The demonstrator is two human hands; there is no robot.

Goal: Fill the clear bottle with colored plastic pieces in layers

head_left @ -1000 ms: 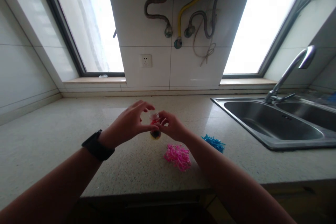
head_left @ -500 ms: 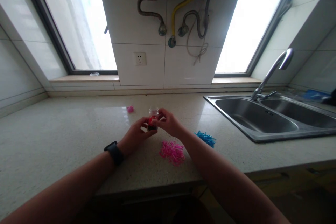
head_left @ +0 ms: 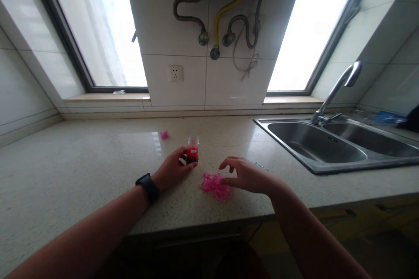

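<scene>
A small clear jar stands upright on the counter, red in its middle and dark at the bottom. My left hand is closed around its left side, with the thumb along the base. My right hand hovers at the right edge of a loose pile of thin pink strands, thumb and fingers apart with nothing visible between them. Behind that hand a pile of blue strands shows only in part. Farther back on the counter lies a small pink object, too small to name.
A double steel sink with a curved faucet is set into the counter on the right. The tiled wall behind bears pipes and a socket. The counter's front edge runs below my forearms.
My right hand has left the jar and moved right and nearer, to the pink pile, now covering most of the blue strands. My left hand stays on the jar.
</scene>
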